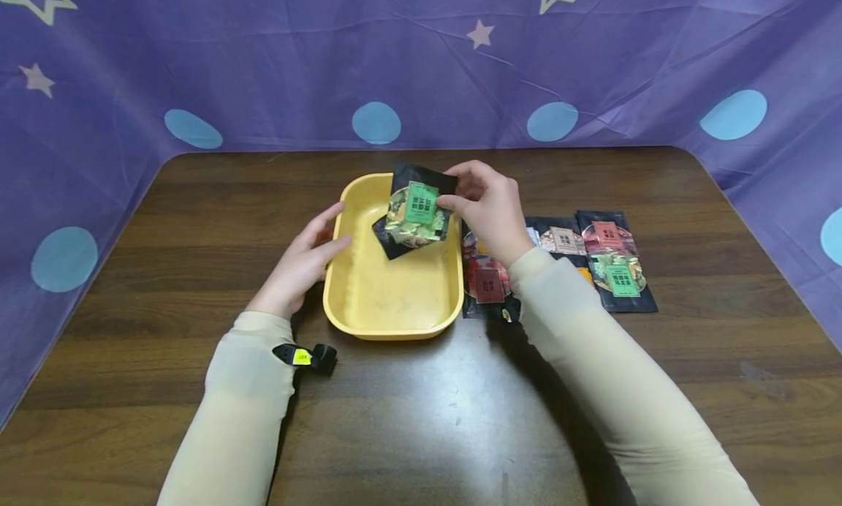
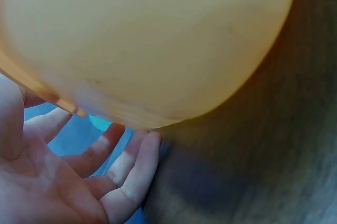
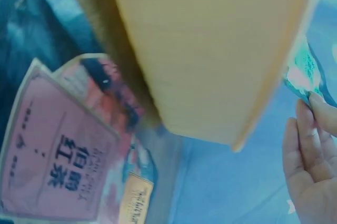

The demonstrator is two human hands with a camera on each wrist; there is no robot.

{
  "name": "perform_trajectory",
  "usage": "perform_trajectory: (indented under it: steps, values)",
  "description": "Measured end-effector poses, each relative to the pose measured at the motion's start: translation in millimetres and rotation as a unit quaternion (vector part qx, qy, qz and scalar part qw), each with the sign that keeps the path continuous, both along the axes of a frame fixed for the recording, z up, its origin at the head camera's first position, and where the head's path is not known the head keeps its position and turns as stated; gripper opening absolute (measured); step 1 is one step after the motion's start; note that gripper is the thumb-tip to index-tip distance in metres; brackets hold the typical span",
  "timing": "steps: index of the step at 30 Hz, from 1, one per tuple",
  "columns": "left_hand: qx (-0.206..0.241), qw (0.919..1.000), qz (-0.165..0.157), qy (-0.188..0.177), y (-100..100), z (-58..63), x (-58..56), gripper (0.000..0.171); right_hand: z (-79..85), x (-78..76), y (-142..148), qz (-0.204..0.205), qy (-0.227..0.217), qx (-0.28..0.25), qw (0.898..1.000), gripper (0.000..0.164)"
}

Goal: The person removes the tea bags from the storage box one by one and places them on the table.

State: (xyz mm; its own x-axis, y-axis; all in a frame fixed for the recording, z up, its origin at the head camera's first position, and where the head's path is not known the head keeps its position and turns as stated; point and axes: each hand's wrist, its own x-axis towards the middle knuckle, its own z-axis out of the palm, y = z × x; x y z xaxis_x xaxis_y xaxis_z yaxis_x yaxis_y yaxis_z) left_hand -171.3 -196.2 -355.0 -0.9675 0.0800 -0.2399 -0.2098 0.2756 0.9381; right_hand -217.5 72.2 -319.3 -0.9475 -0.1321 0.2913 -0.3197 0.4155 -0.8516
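My right hand (image 1: 483,202) pinches a black tea sachet with a green label (image 1: 421,202) by its right edge, between thumb and fingers. The sachet hangs over the far part of a yellow plastic tray (image 1: 381,308). Beneath it, a second dark sachet (image 1: 395,248) shows at the tray's bottom, mostly hidden. At the tray's left side, my left hand (image 1: 299,261) holds the rim, thumb over the edge and fingers along the outer wall. In the left wrist view, those fingers (image 2: 142,169) lie against the tray's outside.
Right of the tray lie several more sachets: one with a dark red label (image 1: 489,285), one with a pale label (image 1: 563,239), and one with red and green labels (image 1: 618,261). The right forearm partly covers this group. A purple curtain (image 1: 447,67) stands behind the wooden table (image 1: 408,418).
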Motion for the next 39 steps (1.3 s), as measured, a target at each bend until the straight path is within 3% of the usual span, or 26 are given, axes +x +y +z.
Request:
perform_trajectory:
  steps: [11, 32, 39]
  values:
    - [-0.009, 0.9999, 0.002, -0.007, -1.9, 1.0, 3.0, 0.062, 4.2, 22.3, 25.5, -0.007, -0.029, -0.027, 0.999, 0.035]
    - [0.000, 1.0000, 0.006, 0.001, -3.2, 0.4, 4.8, 0.062, 13.0, 45.3, 66.8, -0.025, -0.003, -0.127, 0.992, 0.037]
    - [-0.002, 1.0000, 0.008, 0.001, -3.1, 0.0, 4.3, 0.062, 10.1, 47.3, 72.8, 0.005, -0.009, -0.176, 0.984, 0.038]
